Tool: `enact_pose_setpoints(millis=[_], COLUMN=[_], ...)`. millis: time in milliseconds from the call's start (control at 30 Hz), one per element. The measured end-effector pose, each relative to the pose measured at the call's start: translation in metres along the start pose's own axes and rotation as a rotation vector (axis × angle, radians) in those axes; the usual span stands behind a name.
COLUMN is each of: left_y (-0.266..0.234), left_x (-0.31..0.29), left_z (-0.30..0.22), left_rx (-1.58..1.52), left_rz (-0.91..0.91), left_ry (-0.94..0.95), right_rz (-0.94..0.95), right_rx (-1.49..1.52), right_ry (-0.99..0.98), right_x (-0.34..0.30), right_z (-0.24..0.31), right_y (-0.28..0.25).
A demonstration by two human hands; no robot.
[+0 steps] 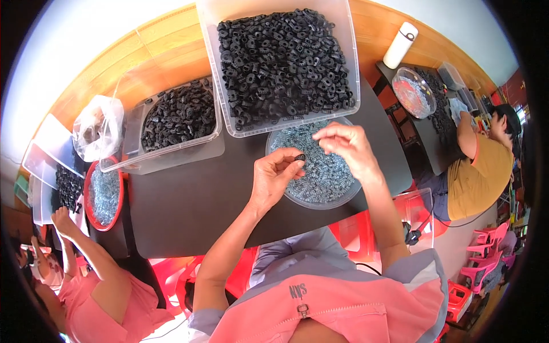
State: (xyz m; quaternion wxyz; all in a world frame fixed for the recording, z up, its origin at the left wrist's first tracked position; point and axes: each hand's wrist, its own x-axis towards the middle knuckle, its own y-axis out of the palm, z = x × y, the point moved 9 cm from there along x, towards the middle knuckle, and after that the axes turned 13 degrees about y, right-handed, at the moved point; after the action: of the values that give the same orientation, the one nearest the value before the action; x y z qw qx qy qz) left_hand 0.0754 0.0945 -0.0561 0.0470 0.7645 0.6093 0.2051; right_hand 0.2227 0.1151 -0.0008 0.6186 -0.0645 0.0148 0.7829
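Note:
My left hand (273, 176) pinches a small black plastic part (300, 157) between thumb and fingertips, over the left rim of a round clear tub (350, 195). The tub is full of small, shiny blue-grey pieces (323, 182). Above its far right side is my right hand (350, 150), fingers curled toward the thumb and pointing at the left hand. Anything between those fingertips is too small to make out. Just beyond both hands, a large clear bin (235, 130) holds a heap of black plastic parts (286, 66).
A second clear bin (186, 159) of black parts stands left on the dark table (191, 208). Farther left are a plastic bag (98, 128) and a red-rimmed basin (121, 200). Co-workers sit on the left (108, 297) and right (477, 177). A white bottle (400, 46) stands far right.

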Motion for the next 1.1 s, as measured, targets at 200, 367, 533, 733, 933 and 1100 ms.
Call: enact_pose_setpoints(millis=[200,367,533,733,933,1100], left_y=[0.005,0.006,0.01,0.012,0.006,0.003], left_x=[-0.003,-0.003,-0.004,-0.005,-0.005,-0.005], left_z=[0.009,0.01,0.008,0.01,0.015,0.015], left_rx=[-0.008,-0.02,-0.018,0.007,0.113,0.185], left_rz=[0.062,0.104,0.144,0.181,0.148,0.106], left_ry=[-0.013,-0.009,-0.014,-0.039,-0.025,-0.017], right_rz=[-0.018,0.005,-0.012,-0.143,-0.23,-0.332], right_rx=[0.067,0.057,-0.061,-0.383,-0.553,-0.752], right_ry=[0.023,0.004,-0.025,-0.214,-0.289,-0.474], right_x=[-0.018,-0.02,-0.022,-0.031,-0.032,-0.037], right_z=[-0.02,-0.02,-0.02,0.001,0.005,0.016], right_y=[0.01,0.017,0.016,0.024,0.031,0.044])
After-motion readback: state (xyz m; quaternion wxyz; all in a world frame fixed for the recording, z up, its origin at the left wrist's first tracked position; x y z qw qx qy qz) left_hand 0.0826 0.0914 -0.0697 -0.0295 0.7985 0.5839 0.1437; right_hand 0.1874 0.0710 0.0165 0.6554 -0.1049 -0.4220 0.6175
